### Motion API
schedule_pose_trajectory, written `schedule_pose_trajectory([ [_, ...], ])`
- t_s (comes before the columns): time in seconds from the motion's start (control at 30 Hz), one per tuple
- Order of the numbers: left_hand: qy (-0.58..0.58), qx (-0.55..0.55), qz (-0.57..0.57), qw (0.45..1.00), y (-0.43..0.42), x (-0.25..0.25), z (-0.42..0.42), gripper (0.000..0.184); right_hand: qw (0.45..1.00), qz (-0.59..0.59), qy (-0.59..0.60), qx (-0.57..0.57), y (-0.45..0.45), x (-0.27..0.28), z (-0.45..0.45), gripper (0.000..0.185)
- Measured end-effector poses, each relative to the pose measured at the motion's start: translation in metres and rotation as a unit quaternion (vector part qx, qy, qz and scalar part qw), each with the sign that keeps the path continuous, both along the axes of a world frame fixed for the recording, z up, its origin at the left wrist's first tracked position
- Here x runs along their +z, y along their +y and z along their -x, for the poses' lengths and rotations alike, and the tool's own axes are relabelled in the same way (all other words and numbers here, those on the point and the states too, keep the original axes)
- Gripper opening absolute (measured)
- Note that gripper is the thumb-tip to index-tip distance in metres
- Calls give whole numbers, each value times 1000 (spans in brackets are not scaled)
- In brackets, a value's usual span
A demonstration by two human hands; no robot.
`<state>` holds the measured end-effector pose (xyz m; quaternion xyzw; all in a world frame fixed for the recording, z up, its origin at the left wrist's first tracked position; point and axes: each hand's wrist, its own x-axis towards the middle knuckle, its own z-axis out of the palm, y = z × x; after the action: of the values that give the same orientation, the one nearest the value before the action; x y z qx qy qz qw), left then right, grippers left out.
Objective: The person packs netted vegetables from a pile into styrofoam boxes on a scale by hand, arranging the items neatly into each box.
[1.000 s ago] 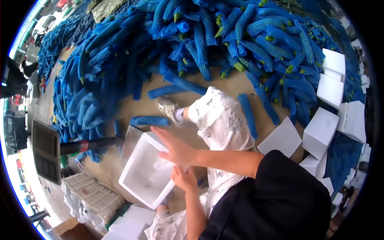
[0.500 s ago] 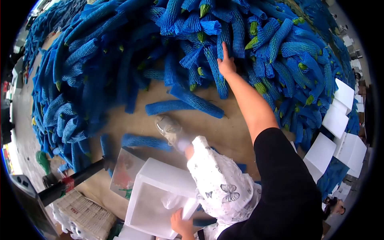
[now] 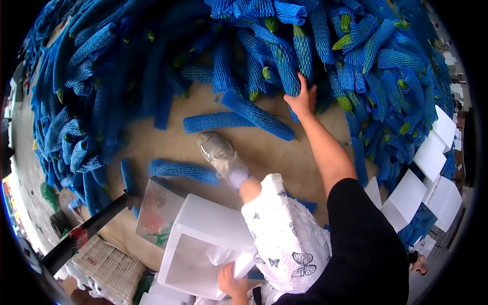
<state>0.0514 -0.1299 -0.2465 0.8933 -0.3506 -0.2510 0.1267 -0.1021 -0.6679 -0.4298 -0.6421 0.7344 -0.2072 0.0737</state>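
Note:
My right hand [image 3: 302,99] reaches forward to the pile, its fingers and thumb around the lower end of a blue-netted green vegetable [image 3: 285,68]. That vegetable hangs down from the heap, its green skin showing through the net. Near the bottom, my left hand [image 3: 232,279] grips the rim of a white foam box [image 3: 211,221], which is tilted with its opening toward me. A clear plastic bag [image 3: 219,255] lies inside the box.
A large heap of netted vegetables [image 3: 401,58] curves around the front. Loose ones [image 3: 218,122] lie on the floor near my shoe [image 3: 218,152]. At the left are a scale [image 3: 158,211] with a black post and a woven crate [image 3: 109,267]. White foam boxes [image 3: 404,198] stand at the right.
My right hand came off the box area, reached up to the pile, then drew back slightly and closed around a netted vegetable. My left hand stayed on the box, which has tilted.

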Motion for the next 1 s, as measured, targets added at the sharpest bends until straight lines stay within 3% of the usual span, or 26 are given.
schedule_pose_trajectory([
  [0.07, 7, -1, 6, 1000, 1, -2, 1, 53, 975, -28, -162, 150, 25, 4, 33, 88],
  [0.1, 10, -6, 2, 1000, 4, 1, -1, 54, 893, -132, -396, 167, 51, 23, 38, 93],
  [0.13, 49, -7, -1, 999, 4, 7, -5, 63, 824, -247, -501, 96, 83, 56, 36, 96],
  [0.17, 69, -6, 0, 998, 4, 16, -9, 74, 795, -276, -529, 111, 110, 76, 39, 98],
  [0.23, 20, -40, 16, 999, 13, 23, -12, 83, 787, -297, -516, 158, 136, 105, 46, 98],
  [0.3, 31, 11, -5, 999, 35, 26, -13, 86, 822, -298, -369, 314, 145, 146, 36, 95],
  [0.37, 59, 33, 86, 994, 53, 29, -23, 78, 773, -229, -261, 532, 128, 213, -1, 87],
  [0.4, 42, 49, 144, 987, 56, 36, -28, 74, 732, -279, -242, 573, 127, 251, -26, 85],
  [0.43, -35, 95, 176, 979, 33, 64, -39, 67, 688, -329, -218, 610, 133, 287, -50, 83],
  [0.47, -153, 66, 200, 965, 22, 77, -61, 72, 631, -340, -175, 675, 138, 314, -72, 83],
  [0.5, -169, 100, 286, 938, 1, 93, -84, 80, 567, -346, -128, 736, 147, 337, -95, 83],
  [0.53, -21, 212, 451, 866, -26, 100, -96, 86, 514, -412, -129, 742, 165, 355, -118, 79],
  [0.57, 158, 281, 508, 799, -47, 111, -111, 75, 444, -429, -138, 775, 180, 352, -137, 83],
  [0.6, 375, 290, 561, 678, -43, 79, -129, 65, 406, -452, -164, 777, 201, 347, -151, 88],
  [0.63, 446, 285, 580, 619, -40, 71, -131, 56, 372, -475, -188, 775, 221, 345, -162, 94],
  [0.67, 513, 283, 590, 556, -37, 62, -133, 47, 389, -532, -194, 727, 234, 347, -167, 99],
  [0.73, 369, 283, 618, 634, -20, 97, -138, 39, 423, -574, -192, 674, 252, 347, -173, 102],
  [0.8, 150, 361, 586, 710, 21, 115, -143, 37, 438, -468, -130, 756, 256, 339, -183, 95],
  [0.83, 14, 407, 486, 773, 68, 98, -145, 47, 446, -410, -99, 789, 258, 335, -188, 91],
  [0.9, -146, 419, 275, 853, 134, 36, -134, 59, 444, -378, 46, 811, 272, 321, -195, 89],
  [0.97, 168, 474, 262, 824, 125, 23, -113, 70, 408, -343, 172, 828, 307, 297, -206, 82],
  [1.0, 216, 397, 303, 839, 138, -25, -111, 73, 386, -249, 205, 864, 326, 281, -211, 79],
])
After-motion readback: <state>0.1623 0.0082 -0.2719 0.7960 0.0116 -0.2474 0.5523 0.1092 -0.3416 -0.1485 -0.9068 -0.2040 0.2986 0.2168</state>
